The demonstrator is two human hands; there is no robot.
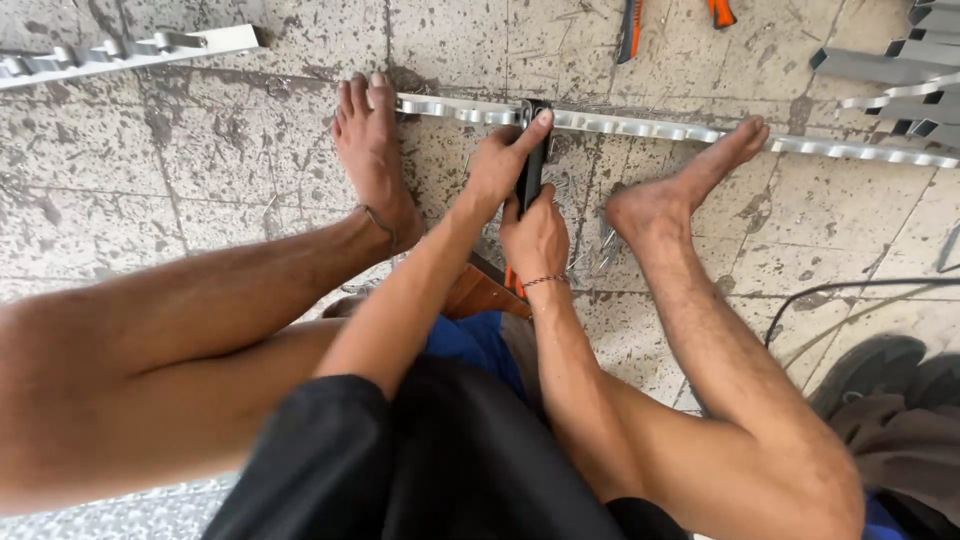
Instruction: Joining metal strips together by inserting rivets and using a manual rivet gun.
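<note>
A long notched aluminium strip (640, 127) lies across the tiled floor between my bare feet. A dark hand tool (530, 165) bites onto the strip near its middle. My left hand (497, 160) presses on the tool's upper part, thumb stretched to the strip. My right hand (537, 238) grips the tool's lower handle, which has an orange end just under the wrist. My left foot (372, 150) rests against the strip's left end. My right foot (690, 190) touches the strip with its toes.
Another notched aluminium strip (130, 52) lies at the top left. Several cut metal profiles (900, 70) are stacked at the top right. Orange-handled pliers (630, 25) lie at the top edge. A black cable (860, 290) and dark shoes (880, 370) sit at the right. Metal shavings litter the floor.
</note>
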